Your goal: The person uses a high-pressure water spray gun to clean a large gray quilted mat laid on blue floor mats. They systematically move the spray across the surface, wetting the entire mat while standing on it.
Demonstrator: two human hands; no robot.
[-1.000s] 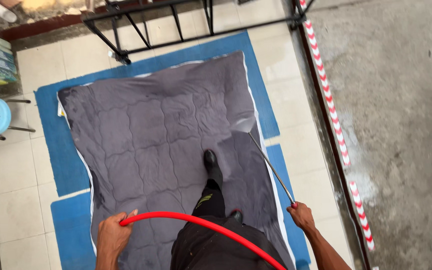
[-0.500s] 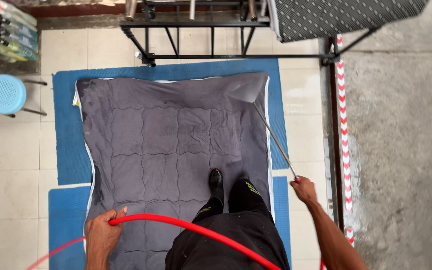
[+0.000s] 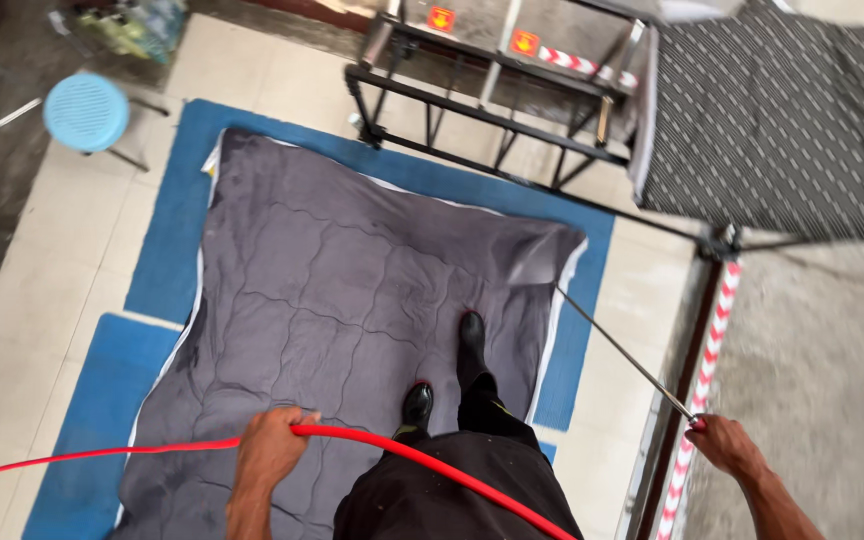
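A grey quilted blanket (image 3: 342,310) lies spread flat on blue floor tiles (image 3: 167,250). I stand on it in black boots (image 3: 470,333). My left hand (image 3: 270,447) is closed around a red hose (image 3: 392,455) that runs across my front from lower left to lower right. My right hand (image 3: 724,442) grips the end of a long thin metal wand (image 3: 624,355). Its far tip points at the blanket's far right corner, where a wet sheen shows.
A black metal rack (image 3: 492,95) stands beyond the blanket. A dark patterned mat (image 3: 782,130) hangs at top right. A light blue stool (image 3: 87,110) stands at top left. A red-and-white striped curb (image 3: 700,390) borders rough concrete on the right.
The view has swung so the scene tilts left. My left hand has closed more fully on the hose, and one boot has stepped forward on the blanket.
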